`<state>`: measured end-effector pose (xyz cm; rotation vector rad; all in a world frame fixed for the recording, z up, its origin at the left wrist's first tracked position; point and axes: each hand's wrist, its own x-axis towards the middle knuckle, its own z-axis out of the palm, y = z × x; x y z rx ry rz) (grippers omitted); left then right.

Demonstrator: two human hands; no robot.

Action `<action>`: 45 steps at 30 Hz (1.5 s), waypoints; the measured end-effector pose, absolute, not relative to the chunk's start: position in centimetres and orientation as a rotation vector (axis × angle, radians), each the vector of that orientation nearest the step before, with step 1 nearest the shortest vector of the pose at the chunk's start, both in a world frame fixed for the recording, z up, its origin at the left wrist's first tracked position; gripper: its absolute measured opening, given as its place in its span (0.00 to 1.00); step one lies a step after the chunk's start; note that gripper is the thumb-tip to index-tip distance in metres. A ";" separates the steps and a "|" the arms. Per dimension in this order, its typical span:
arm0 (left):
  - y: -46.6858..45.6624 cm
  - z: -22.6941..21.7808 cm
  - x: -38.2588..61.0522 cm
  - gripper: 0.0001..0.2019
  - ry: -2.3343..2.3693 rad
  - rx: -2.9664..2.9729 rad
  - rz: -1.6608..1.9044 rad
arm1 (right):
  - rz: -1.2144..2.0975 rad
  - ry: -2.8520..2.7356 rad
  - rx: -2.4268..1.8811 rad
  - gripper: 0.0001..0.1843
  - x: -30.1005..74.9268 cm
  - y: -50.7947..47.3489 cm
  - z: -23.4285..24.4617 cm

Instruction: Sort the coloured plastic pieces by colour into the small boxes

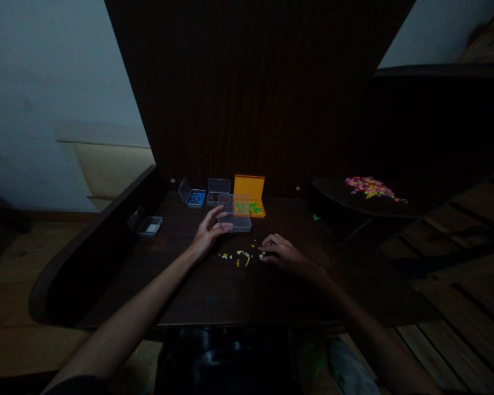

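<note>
On the dark table point(214, 296), my left hand point(206, 232) touches the left end of an open clear plastic box point(235, 220), with fingers curved around its corner. My right hand point(282, 253) rests on the table with fingers curled, its tips at the right end of a small scatter of yellow and white beads point(239, 256). Whether a bead is pinched there is too dark to tell.
At the table's back stand an open clear box of blue beads point(194, 196), another clear box point(218, 190) and an orange box of green beads point(250, 203). A clear box point(147, 224) sits at the left edge. A heap of pink and yellow beads point(369, 187) lies on a side table at right.
</note>
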<state>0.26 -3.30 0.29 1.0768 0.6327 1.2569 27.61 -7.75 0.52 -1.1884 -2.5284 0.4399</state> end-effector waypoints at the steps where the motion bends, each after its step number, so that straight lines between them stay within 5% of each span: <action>1: -3.3 0.3 0.3 0.33 0.631 1.079 1.257 | 0.424 -2.525 -1.165 0.14 27.6 -7.8 0.3; 30: -3.5 0.1 0.7 0.33 0.650 1.092 1.230 | 0.172 -2.325 -1.240 0.11 27.5 -7.4 -2.2; 45: -4.1 0.1 1.0 0.37 0.611 1.163 1.181 | 0.297 -2.090 -1.126 0.06 22.5 -5.3 5.6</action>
